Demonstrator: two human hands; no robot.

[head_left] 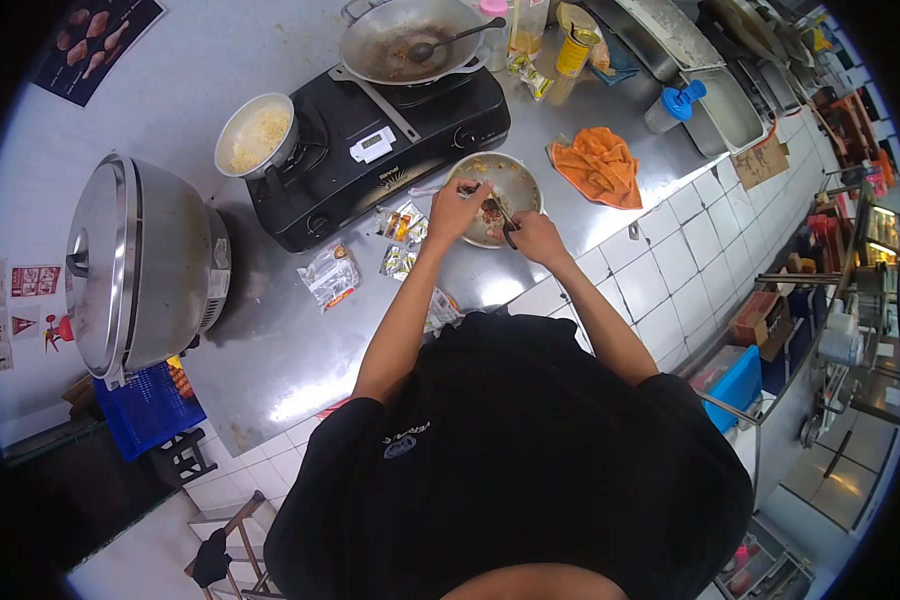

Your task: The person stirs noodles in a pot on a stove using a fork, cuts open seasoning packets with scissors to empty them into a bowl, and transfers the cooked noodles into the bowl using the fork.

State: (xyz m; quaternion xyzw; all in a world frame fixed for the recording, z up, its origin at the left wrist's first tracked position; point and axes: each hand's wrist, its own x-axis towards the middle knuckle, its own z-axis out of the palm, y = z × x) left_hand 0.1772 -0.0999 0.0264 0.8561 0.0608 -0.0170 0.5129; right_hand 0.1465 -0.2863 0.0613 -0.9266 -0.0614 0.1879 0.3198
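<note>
A round metal bowl (527, 185) stands at the front edge of the steel counter, with dark reddish and yellowish bits of food inside. Over its left side, the fingers of my left hand (454, 211) are pinched together; what they hold is too small to make out. My right hand (538, 240) is closed at the bowl's right rim around black-handled scissors (507, 217), whose blades point into the bowl towards my left fingers. Torn seasoning packets (402, 225) lie left of the bowl, beside a larger clear plastic packet (330, 276).
Behind the bowl is a black two-burner gas stove (400, 150) carrying a pan of noodle-like food (260, 138) and a wok (410, 45) with a black ladle. A big rice cooker (145, 265) stands left. On the right are an orange cloth (598, 165) and blue-lidded shaker (670, 108).
</note>
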